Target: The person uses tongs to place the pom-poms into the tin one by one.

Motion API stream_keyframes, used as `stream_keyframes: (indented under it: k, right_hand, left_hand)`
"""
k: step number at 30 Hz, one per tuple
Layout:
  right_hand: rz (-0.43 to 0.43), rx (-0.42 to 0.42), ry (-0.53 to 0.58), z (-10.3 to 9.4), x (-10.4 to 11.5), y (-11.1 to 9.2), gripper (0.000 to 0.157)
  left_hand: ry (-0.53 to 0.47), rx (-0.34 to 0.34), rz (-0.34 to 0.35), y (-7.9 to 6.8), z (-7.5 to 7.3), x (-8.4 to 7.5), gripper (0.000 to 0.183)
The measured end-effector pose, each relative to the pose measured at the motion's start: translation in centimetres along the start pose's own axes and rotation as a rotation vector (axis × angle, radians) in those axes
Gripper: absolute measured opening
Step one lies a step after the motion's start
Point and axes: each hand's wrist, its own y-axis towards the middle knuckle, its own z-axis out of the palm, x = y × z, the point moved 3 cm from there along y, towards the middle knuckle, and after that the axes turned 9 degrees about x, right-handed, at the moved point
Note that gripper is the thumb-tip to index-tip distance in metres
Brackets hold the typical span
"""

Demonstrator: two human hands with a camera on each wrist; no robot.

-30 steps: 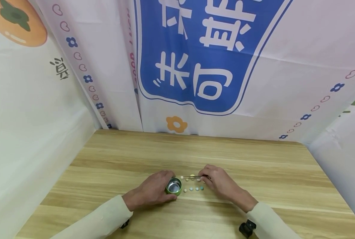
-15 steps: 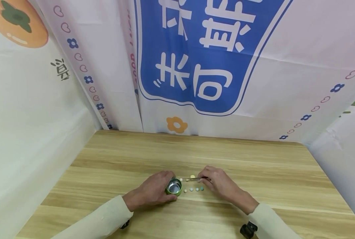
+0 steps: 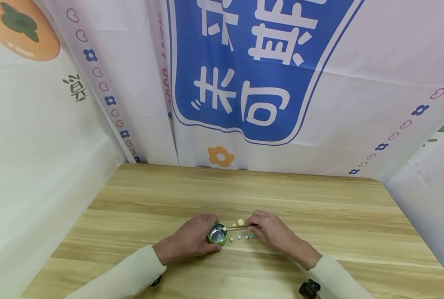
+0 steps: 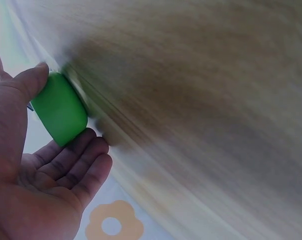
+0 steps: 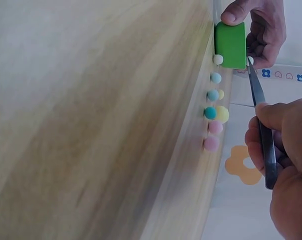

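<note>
My left hand [image 3: 192, 236] grips a small round green tin [image 3: 209, 241], thumb on the near side and fingers on the far side. The tin stands upright, its open top showing a silvery inside. Tweezers [image 3: 238, 228] are pinched in my right hand [image 3: 272, 228], pointing left. At their tips a small white pom-pom [image 3: 224, 229] overlaps the tin's right rim in the head view. From the right wrist, the tweezers [image 5: 261, 115] slant up to that white pom-pom [image 5: 251, 60], beside the top of the green tin [image 5: 231, 46].
Right of the tin lie an off-white pom-pom [image 3: 231, 239], light blue ones [image 3: 239, 237] and a teal one [image 3: 252, 236]. Behind them sit a large yellow pom-pom [image 3: 240, 222] and a small yellow one [image 3: 234, 225]. The right wrist view also shows pink pom-poms [image 5: 215, 127]. Printed cloth [image 3: 143, 137] encloses the wooden table [image 3: 319, 195].
My right hand has moved slightly left and nearer, bringing the white pom-pom in the tweezers from behind the tin's right side to its rim. The left hand and tin have stayed put.
</note>
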Motion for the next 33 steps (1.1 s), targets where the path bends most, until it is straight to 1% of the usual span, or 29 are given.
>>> stream_keyframes:
  k: [6,19,28,33]
  right_hand:
    - [0.016,0.014,-0.025,0.2,0.0,0.1,0.014]
    - [0.035,0.019,-0.024,0.0,0.0,-0.1,0.016]
    - [0.039,0.006,-0.026,0.0,-0.4,-0.7,0.016]
    - [0.035,-0.015,-0.029,-0.1,-0.7,-1.0,0.016]
  left_hand:
    - [0.003,0.006,-0.018,0.0,0.1,0.1,0.056]
    - [-0.006,0.018,-0.017,0.0,0.1,0.1,0.056]
    - [0.003,0.018,-0.014,0.1,0.2,0.2,0.056]
    - [0.006,0.019,-0.012,0.1,0.3,0.2,0.055]
